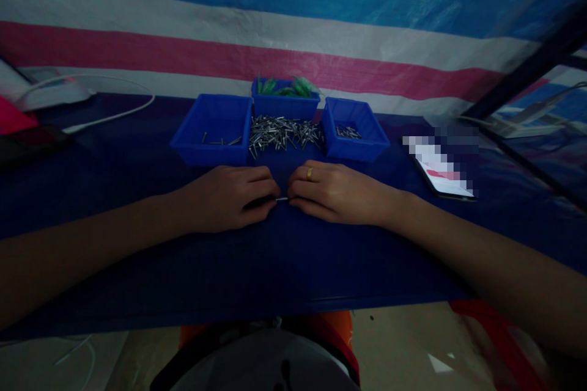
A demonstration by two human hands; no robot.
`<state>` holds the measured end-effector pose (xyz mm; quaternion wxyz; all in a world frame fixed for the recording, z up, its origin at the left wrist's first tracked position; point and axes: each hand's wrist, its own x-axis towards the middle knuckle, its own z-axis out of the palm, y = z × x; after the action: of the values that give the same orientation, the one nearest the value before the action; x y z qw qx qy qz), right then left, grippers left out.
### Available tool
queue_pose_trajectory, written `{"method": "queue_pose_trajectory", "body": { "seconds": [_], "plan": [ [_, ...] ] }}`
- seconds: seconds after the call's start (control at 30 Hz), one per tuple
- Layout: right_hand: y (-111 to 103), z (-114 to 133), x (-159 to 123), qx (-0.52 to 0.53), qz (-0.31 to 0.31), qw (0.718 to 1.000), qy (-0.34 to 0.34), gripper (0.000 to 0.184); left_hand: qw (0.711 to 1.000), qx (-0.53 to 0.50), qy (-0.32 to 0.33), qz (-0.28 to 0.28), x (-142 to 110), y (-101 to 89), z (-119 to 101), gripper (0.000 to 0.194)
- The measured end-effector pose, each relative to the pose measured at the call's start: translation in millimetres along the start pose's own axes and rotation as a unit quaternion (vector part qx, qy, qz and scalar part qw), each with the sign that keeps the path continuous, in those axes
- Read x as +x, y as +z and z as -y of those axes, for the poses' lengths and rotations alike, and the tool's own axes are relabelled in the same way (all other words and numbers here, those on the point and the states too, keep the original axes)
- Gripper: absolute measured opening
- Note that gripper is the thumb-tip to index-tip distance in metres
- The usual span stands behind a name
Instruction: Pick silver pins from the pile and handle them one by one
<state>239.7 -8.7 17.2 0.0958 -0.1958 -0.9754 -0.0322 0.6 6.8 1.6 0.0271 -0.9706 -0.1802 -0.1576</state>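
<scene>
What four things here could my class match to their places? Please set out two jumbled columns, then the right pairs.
Things:
1. Phone
2. Ring
3. Thin metal piece
4. Metal pile

Places:
A. Across the gap between the left hand and the right hand
B. On the table, right of every box
C. Between the left box and the right box
D. Worn on the right hand

Pairs: 1-B, 2-D, 3-A, 4-C

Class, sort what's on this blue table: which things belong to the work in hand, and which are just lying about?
Likely in use:
thin metal piece between left hand and right hand
pile of metal pieces
left blue bin and right blue bin, holding metal pieces
rear blue bin, with green items (less certain)

Likely just lying about:
phone
white cable
</scene>
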Motion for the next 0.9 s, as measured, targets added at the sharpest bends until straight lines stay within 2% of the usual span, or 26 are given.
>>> {"method": "queue_pose_trajectory", "body": {
  "seconds": [0.47, 0.7, 0.9],
  "plan": [
    [-0.4, -0.2, 0.0, 0.007, -0.005, 1.0, 0.0, 0.026, 1.0, -0.013, -0.012, 0.018, -0.5, 0.1, 0.3, 0.024],
    [-1.0, 0.1, -0.3, 0.003, 0.002, 1.0, 0.001, 0.028, 1.0, -0.008, 0.01, -0.006, 0.3, -0.8, 1.1, 0.026],
    [-1.2, 0.9, 0.7, -0.001, 0.006, 1.0, 0.005, 0.027, 1.0, -0.004, 0.008, -0.003, -0.3, 0.1, 1.5, 0.023]
  ]
}}
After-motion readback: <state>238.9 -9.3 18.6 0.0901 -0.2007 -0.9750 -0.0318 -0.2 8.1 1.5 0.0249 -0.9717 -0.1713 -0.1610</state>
